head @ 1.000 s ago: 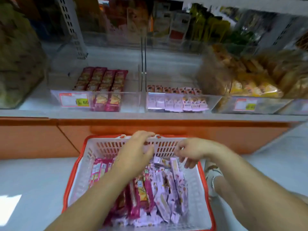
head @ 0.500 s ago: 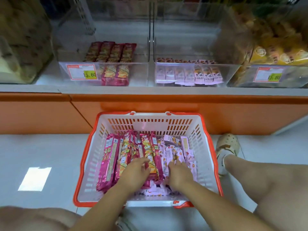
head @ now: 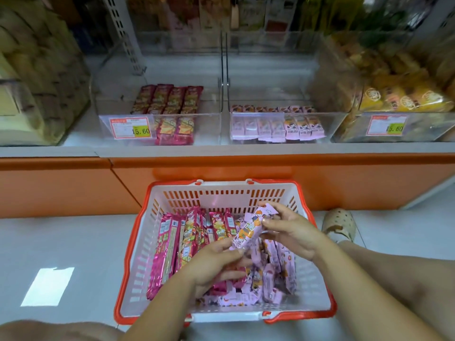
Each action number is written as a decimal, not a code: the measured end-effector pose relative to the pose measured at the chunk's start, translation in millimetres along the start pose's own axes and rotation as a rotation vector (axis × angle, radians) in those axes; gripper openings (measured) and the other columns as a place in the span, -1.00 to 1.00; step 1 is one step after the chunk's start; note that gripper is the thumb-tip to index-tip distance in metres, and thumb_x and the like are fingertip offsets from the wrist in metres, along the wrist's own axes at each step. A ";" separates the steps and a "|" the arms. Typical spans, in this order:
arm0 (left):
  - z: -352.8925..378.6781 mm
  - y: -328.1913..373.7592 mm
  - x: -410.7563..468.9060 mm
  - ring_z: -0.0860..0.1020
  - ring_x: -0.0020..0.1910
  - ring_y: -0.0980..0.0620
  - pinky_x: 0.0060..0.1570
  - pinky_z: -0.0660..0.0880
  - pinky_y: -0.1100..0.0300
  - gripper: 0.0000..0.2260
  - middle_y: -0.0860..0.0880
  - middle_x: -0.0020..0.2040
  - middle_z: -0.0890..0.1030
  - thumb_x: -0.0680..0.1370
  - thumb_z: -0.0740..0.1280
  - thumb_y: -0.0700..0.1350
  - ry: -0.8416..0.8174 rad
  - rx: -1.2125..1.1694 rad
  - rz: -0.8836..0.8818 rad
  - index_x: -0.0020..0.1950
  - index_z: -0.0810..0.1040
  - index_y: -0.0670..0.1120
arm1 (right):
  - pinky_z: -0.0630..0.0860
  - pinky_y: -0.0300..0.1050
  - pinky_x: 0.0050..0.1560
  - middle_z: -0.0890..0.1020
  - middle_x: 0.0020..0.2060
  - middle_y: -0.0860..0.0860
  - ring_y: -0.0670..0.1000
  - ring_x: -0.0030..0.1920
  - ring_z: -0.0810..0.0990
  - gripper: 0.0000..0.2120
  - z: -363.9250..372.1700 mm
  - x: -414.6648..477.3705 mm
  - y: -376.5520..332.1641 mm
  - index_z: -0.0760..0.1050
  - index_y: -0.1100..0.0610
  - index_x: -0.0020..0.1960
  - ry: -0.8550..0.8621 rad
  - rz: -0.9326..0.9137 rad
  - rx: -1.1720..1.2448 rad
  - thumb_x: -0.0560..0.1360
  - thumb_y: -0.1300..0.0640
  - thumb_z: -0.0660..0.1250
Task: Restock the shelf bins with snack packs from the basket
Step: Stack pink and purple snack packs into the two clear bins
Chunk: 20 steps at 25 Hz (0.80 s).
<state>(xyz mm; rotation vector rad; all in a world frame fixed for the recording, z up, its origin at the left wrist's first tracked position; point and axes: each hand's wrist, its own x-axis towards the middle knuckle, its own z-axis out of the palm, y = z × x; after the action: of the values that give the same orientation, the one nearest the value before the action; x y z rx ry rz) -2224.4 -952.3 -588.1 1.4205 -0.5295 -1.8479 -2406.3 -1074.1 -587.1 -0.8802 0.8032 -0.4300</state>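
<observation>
The lilac snack pack [head: 251,228] sits tilted above the basket [head: 221,196], held between your two hands. Your left hand [head: 214,264] pinches its near end with curled fingers [head: 222,246]; your right hand [head: 293,232] grips its far part the same way. Inside the basket, long pink packs [head: 167,247] lie left, more lilac packs [head: 275,274] right. Farther off, the pink-pack bin [head: 209,130] and, right of it, the lilac-pack bin [head: 334,124] stand on the shelf [head: 172,150].
</observation>
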 end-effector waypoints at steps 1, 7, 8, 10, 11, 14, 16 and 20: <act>2.8 0.7 -1.1 0.65 0.07 -0.04 0.05 0.60 0.08 -0.61 -0.11 0.08 0.68 0.53 0.35 -0.21 0.025 0.049 0.051 0.35 0.41 -0.12 | 0.53 0.04 0.09 0.61 -0.17 0.11 0.12 -0.06 0.58 -0.50 0.5 -0.5 2.8 0.41 0.12 0.34 -0.019 0.001 0.065 0.42 0.30 0.38; 14.2 -1.4 -6.7 0.67 -0.05 -0.02 -0.13 0.60 0.17 -0.62 -0.04 0.16 0.63 0.51 0.41 -0.22 0.180 0.232 0.232 0.27 0.48 0.05 | 0.58 -0.06 -0.01 0.63 0.01 0.21 0.14 0.01 0.64 -0.58 7.6 -1.5 8.3 0.36 0.24 0.36 0.086 -0.050 0.067 0.52 0.36 0.28; 15.0 -1.0 -8.5 0.67 -0.06 0.01 -0.13 0.60 0.16 -0.64 -0.01 0.14 0.65 0.51 0.41 -0.22 0.170 0.222 0.231 0.26 0.48 0.04 | 0.59 -0.07 -0.03 0.65 0.00 0.20 0.14 0.00 0.65 -0.60 8.8 -3.7 6.4 0.37 0.25 0.34 0.097 -0.059 0.070 0.52 0.37 0.28; 17.5 1.9 -12.4 0.67 -0.05 0.02 -0.11 0.61 0.14 -0.68 0.02 0.04 0.69 0.52 0.39 -0.21 0.147 0.213 0.237 0.23 0.48 0.03 | 0.60 -0.06 -0.04 0.67 -0.06 0.17 0.13 -0.04 0.66 -0.65 11.5 -8.2 1.5 0.39 0.27 0.29 0.126 -0.087 0.076 0.52 0.38 0.28; 19.2 4.3 -14.3 0.67 -0.03 0.01 -0.10 0.61 0.14 -0.70 0.02 0.01 0.70 0.53 0.38 -0.20 0.140 0.211 0.250 0.23 0.49 0.03 | 0.60 -0.05 -0.03 0.67 -0.06 0.17 0.14 -0.04 0.66 -0.64 12.5 -9.7 -0.4 0.38 0.30 0.29 0.145 -0.099 0.072 0.51 0.38 0.29; 26.8 16.4 -22.4 0.67 -0.05 -0.01 -0.14 0.59 0.17 -0.75 -0.01 -0.02 0.70 0.54 0.38 -0.17 0.165 0.189 0.303 0.19 0.50 0.00 | 0.58 0.01 0.07 0.65 0.04 0.23 0.19 0.02 0.65 -0.60 28.4 -19.2 -7.2 0.39 0.27 0.32 0.164 -0.130 0.045 0.49 0.34 0.34; 36.3 29.3 -29.3 0.67 -0.12 0.02 -0.14 0.59 0.16 -0.76 -0.03 -0.06 0.71 0.52 0.40 -0.16 0.189 0.222 0.343 0.17 0.50 -0.01 | 0.59 0.03 0.07 0.66 0.03 0.17 0.17 0.04 0.67 -0.59 43.6 -28.8 -12.8 0.41 0.16 0.32 0.206 -0.160 -0.042 0.50 0.33 0.35; 44.3 95.2 -44.5 0.67 -0.12 0.02 -0.10 0.60 0.15 -0.73 0.02 -0.11 0.70 0.45 0.47 -0.17 0.155 0.322 0.541 0.11 0.55 0.00 | 0.60 0.05 0.07 0.69 -0.04 0.02 0.04 -0.02 0.69 -0.57 67.7 -43.9 -80.5 0.42 0.02 0.32 0.278 -0.353 -0.214 0.50 0.29 0.35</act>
<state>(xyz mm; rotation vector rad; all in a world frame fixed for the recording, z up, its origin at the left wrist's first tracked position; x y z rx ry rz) -2232.4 -985.0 -479.1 1.4287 -1.0501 -1.2499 -2383.3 -1058.4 -476.6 -1.1850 0.9625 -0.8007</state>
